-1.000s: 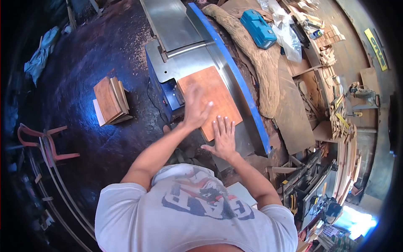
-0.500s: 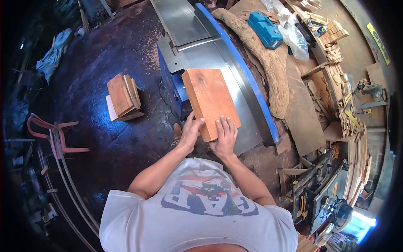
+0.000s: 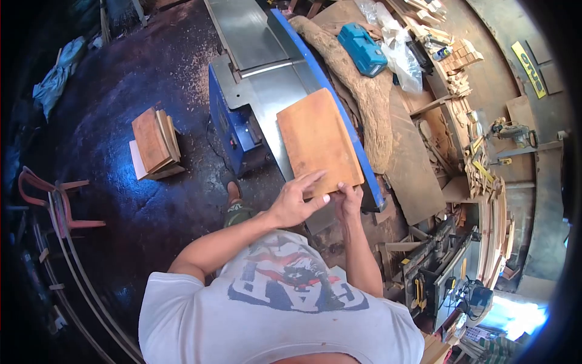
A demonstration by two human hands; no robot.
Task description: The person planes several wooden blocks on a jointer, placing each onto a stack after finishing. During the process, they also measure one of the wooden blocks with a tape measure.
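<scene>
A thick, reddish-brown wooden board point(image 3: 318, 139) lies over the metal bed of a jointer point(image 3: 273, 85), its right long side close to the blue fence point(image 3: 327, 76). My right hand point(image 3: 350, 199) grips the board's near right corner, with the thumb on top and the other fingers curled below. My left hand point(image 3: 296, 203) rests at the near end, its fingers stretched out over the board's face and its thumb apart, pointing toward the right hand.
A stack of boards point(image 3: 156, 142) stands on the dark floor to the left, beyond a pink chair point(image 3: 66, 203). Right of the fence lie a long rough log point(image 3: 370, 103) and a teal tool case point(image 3: 362, 50). Wood shavings point(image 3: 200, 79) cover the floor beside the jointer.
The board has been turned so another face shows, and sits nearer the fence. My right hand shifted from its top to the near right corner; my left hand moved from its left side onto the face.
</scene>
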